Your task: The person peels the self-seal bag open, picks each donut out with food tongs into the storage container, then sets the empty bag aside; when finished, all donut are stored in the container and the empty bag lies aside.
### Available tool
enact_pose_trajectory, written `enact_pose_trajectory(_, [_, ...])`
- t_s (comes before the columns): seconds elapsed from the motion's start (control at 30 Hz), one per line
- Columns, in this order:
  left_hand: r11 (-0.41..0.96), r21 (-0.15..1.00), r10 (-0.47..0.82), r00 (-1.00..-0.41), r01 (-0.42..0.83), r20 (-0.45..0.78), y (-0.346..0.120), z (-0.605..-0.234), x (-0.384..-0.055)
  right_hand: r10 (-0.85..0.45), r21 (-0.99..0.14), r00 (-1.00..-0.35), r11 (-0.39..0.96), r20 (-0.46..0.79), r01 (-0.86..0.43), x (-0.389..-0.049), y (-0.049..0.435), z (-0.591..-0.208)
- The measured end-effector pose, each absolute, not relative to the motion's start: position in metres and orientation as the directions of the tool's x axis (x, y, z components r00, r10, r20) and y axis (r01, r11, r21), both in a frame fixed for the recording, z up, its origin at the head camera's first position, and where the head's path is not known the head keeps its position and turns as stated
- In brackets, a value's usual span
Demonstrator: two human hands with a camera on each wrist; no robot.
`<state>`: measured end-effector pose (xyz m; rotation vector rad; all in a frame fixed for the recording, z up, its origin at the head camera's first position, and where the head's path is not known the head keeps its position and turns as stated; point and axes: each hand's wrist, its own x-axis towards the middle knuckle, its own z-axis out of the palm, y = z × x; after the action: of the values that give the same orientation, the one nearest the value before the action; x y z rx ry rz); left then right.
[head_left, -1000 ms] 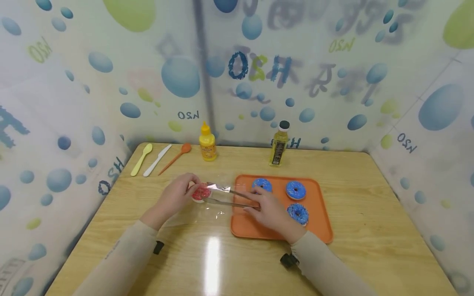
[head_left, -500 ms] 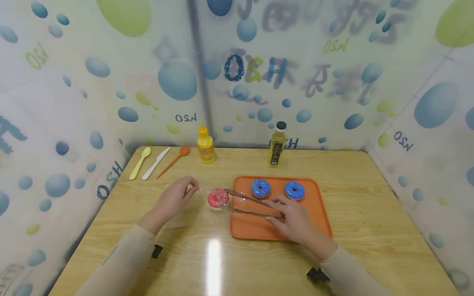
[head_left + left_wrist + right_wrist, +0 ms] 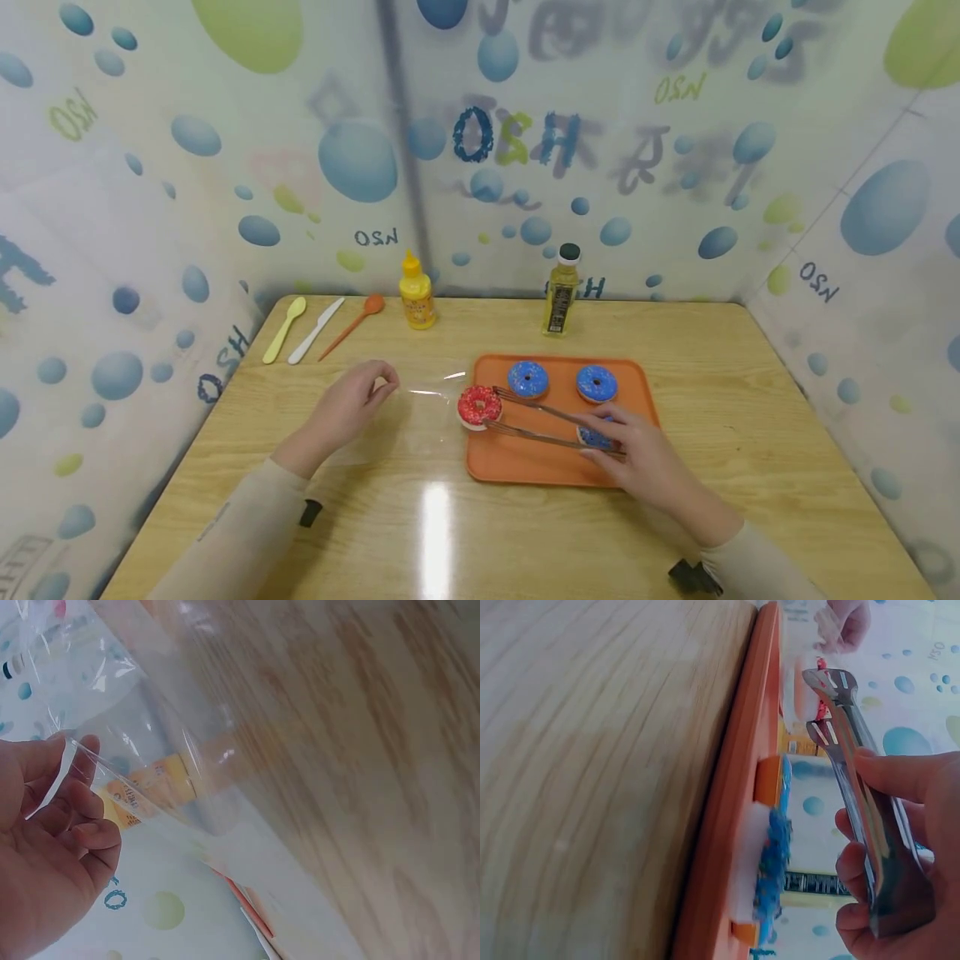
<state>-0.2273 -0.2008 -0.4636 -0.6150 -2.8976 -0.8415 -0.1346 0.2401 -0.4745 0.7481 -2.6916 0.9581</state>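
My left hand (image 3: 348,412) pinches the edge of a clear plastic bag (image 3: 217,750), which lies slack over the table to its right. In my right hand (image 3: 652,462) is a pair of metal tongs (image 3: 892,877), gripped between thumb and fingers. The tongs' tips sit on either side of a red sprinkled donut (image 3: 470,412). That donut is over the left rim of the orange tray (image 3: 525,465), outside the bag. Two blue donuts, one at the back middle (image 3: 539,379) and one at the back right (image 3: 607,387), lie on the tray. A third blue donut (image 3: 772,862) is partly covered by my right hand.
Along the back left lie a yellow-green spoon (image 3: 281,337), a white knife (image 3: 315,332) and an orange spoon (image 3: 372,306). A yellow squeeze bottle (image 3: 417,304) and a dark-capped oil bottle (image 3: 559,307) stand at the back of the table (image 3: 750,433), before a patterned wall.
My right hand has moved right with the tongs, drawing the red donut out of the bag to the tray's left edge. My left hand stays almost in place, still pinching the bag.
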Motion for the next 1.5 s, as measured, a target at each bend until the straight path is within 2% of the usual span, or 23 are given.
enact_pose_trajectory(0.13, [0.771, 0.493, 0.366, -0.914, 0.403, 0.175, -0.203, -0.463, -0.226, -0.393, -0.539, -0.866, 0.678, 0.309, -0.5, -0.128, 0.253, -0.471])
enact_pose_trajectory(0.5, [0.761, 0.509, 0.369, -0.914, 0.401, 0.168, -0.216, -0.463, -0.223, -0.409, -0.488, -0.846, 0.692, 0.343, -0.533, -0.11, 0.283, -0.466])
enact_pose_trajectory(0.7, [0.77, 0.5, 0.369, -0.916, 0.395, 0.155, -0.224, -0.462, -0.22, -0.422, -0.512, -0.848, 0.676, 0.322, -0.531, -0.105, 0.288, -0.464])
enact_pose_trajectory(1.2, [0.783, 0.469, 0.385, -0.91, 0.409, 0.151, -0.24, -0.463, -0.212, -0.446, -0.455, -0.842, 0.709, 0.304, -0.539, -0.102, 0.294, -0.467])
enact_pose_trajectory(1.5, [0.774, 0.467, 0.403, -0.902, 0.427, 0.155, -0.241, -0.468, -0.213, -0.352, -0.494, -0.863, 0.712, 0.363, -0.499, -0.097, 0.304, -0.472])
